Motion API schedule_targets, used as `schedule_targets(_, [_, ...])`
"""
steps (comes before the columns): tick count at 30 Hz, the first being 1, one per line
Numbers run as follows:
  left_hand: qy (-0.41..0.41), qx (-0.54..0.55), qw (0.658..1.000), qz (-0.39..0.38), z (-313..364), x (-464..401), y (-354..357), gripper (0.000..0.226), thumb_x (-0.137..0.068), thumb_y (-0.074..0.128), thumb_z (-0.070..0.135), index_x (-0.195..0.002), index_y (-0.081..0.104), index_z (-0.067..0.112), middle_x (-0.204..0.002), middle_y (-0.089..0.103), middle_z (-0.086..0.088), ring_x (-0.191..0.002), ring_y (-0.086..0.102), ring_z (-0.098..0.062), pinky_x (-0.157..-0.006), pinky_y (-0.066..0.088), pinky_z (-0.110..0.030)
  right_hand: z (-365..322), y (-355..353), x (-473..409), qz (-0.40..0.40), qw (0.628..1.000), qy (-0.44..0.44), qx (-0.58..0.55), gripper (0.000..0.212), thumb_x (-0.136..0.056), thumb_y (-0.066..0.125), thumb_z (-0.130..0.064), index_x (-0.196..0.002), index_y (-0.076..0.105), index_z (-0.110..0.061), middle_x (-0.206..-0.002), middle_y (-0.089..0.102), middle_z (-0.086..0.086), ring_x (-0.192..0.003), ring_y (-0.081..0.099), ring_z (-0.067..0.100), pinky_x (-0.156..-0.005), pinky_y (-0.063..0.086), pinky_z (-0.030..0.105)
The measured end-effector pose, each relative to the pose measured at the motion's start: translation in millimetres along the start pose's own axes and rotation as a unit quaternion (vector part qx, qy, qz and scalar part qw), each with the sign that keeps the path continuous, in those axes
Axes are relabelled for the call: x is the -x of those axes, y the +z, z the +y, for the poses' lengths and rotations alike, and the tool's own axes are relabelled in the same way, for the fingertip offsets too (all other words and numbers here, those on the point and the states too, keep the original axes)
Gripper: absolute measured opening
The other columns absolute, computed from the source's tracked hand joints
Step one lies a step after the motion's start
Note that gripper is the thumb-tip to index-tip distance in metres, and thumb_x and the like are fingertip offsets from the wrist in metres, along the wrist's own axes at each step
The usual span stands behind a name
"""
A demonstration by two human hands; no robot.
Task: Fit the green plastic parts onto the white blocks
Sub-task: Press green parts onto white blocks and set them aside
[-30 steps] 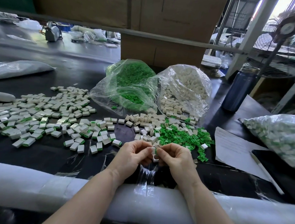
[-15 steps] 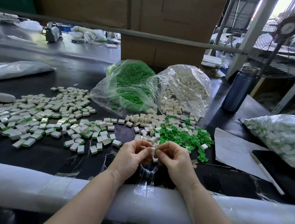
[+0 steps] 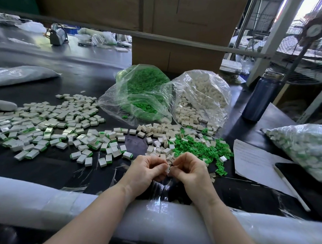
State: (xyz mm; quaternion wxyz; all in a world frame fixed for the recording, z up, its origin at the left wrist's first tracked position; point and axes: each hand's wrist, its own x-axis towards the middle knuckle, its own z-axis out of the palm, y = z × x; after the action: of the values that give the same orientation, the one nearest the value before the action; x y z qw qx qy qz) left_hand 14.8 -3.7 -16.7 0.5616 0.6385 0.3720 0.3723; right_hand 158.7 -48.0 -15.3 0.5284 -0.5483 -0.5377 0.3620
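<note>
My left hand (image 3: 145, 170) and my right hand (image 3: 189, 169) meet at the table's near edge, fingertips pinching one small white block (image 3: 167, 168) between them. Whether a green part sits in it is hidden by my fingers. Loose green plastic parts (image 3: 201, 149) lie in a heap just beyond my right hand. Bare white blocks (image 3: 159, 133) are scattered beyond my hands. Fitted white blocks with green edges (image 3: 45, 124) spread across the left of the table.
A clear bag of green parts (image 3: 139, 95) and a clear bag of white blocks (image 3: 203, 98) lie open at the middle back. A blue bottle (image 3: 261, 96), a paper sheet (image 3: 254, 159), a pen (image 3: 292, 188) and a filled bag (image 3: 303, 146) are at right. White padding (image 3: 42, 199) lines the near edge.
Both hands have stayed together at the same spot; the fingers have shifted slightly around the small block.
</note>
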Motion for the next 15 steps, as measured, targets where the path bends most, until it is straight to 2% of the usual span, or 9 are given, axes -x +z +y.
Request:
schedule_targets(2, [-0.003,0.0,1.0,-0.009,0.9,0.9,-0.7,0.015,-0.086,0.061,0.003,-0.077,0.069,0.013,-0.059,0.063,0.005,-0.052,0.056,0.0,-0.055,0.046,-0.012,1.2,-0.9,0.1,-0.008,1.0,0.009,0.002,0.022,-0.075,0.07,0.007,-0.073,0.058,-0.011,-0.065,0.062,0.009,-0.061,0.058,0.016,-0.057,0.051,0.026])
schedule_targets(5, [-0.003,-0.005,1.0,-0.023,2.0,2.2,-1.1,0.017,-0.086,0.061,0.003,-0.075,0.068,0.015,-0.054,0.062,0.009,-0.052,0.055,0.002,-0.055,0.044,-0.01,1.6,-2.0,0.6,-0.014,1.0,0.013,0.005,0.023,-0.074,0.071,0.006,-0.071,0.058,-0.013,-0.062,0.059,0.004,-0.059,0.055,0.014,-0.056,0.049,0.026])
schedule_targets(15, [0.013,-0.056,0.997,-0.054,1.6,3.2,-1.6,0.016,-0.086,0.062,0.005,-0.078,0.07,0.017,-0.057,0.063,0.015,-0.055,0.054,0.005,-0.058,0.043,-0.01,0.5,-3.8,1.3,-0.032,0.999,0.013,-0.001,0.021,-0.074,0.071,0.007,-0.071,0.059,-0.01,-0.065,0.062,0.008,-0.062,0.06,0.02,-0.06,0.053,0.028])
